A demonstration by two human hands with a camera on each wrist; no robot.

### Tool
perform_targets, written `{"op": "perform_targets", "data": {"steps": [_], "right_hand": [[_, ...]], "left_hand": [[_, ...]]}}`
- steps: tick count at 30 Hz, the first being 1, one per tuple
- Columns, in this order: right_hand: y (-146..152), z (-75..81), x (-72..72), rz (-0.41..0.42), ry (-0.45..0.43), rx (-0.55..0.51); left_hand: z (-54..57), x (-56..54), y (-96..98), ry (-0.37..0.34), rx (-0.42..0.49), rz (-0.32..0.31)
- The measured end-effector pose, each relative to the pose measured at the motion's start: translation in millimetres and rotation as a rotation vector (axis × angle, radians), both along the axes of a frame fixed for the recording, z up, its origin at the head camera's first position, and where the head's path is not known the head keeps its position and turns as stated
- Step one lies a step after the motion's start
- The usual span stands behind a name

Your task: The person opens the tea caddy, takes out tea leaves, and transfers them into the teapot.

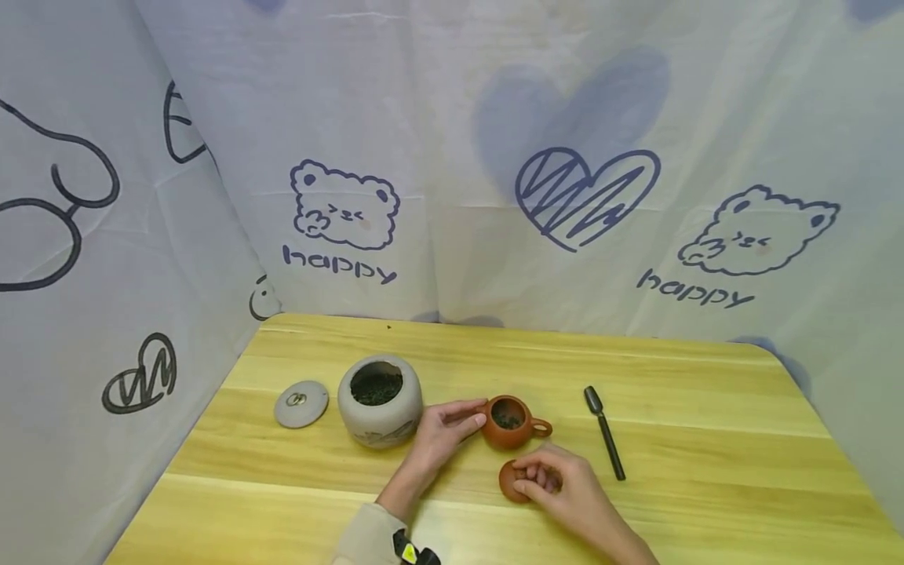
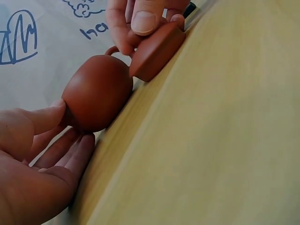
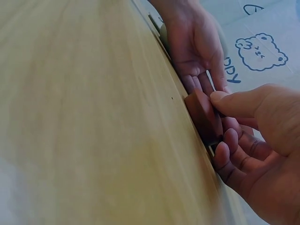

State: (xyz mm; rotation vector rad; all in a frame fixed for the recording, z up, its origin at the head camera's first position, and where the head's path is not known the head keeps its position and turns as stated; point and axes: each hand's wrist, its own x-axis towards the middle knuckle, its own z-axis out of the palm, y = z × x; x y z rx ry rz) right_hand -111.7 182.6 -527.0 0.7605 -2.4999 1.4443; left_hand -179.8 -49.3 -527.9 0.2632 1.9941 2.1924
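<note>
A reddish-brown clay teapot (image 1: 503, 439) stands uncovered, with dark tea leaves (image 1: 506, 420) inside and its loop handle toward the right. My left hand (image 1: 443, 431) grips it at the spout side, thumb and fingers on either side in the left wrist view. Nearer to me, my right hand (image 1: 565, 485) pinches the matching teapot lid (image 1: 509, 482) between thumb and fingers. In the right wrist view the lid (image 3: 202, 115) is tilted on edge close over the table. The spout is mostly hidden by the left fingers.
Left of the teapot sits a grey tea jar (image 1: 381, 424) full of dark leaves, its round lid (image 1: 301, 404) lying beside it. A dark tea scoop (image 1: 609, 441) lies to the right on the wooden table (image 1: 720, 439). Printed cloth (image 1: 452, 118) hangs behind.
</note>
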Motion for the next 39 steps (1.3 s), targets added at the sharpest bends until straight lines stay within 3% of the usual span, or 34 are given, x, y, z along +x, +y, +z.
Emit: {"op": "perform_targets", "data": {"steps": [6, 14, 31, 39], "right_hand": [[-2, -1.4, 1.0, -0.007, 0.027, 0.008], [-6, 4.7, 0.7, -0.056, 0.051, -0.003], [-12, 29.7, -10.2, -0.092, 0.194, -0.085], [-13, 36.4, -19.6, -0.127, 0.212, -0.057]], "left_hand": [[-1.2, 1.5, -0.4, 0.028, -0.058, 0.054], [0.0, 2.8, -0.3, 0.091, -0.054, 0.075], [-1.6, 1.0, -4.0, 0.044, -0.046, 0.054], [1.9, 0.2, -2.8, 0.031, -0.031, 0.024]]}}
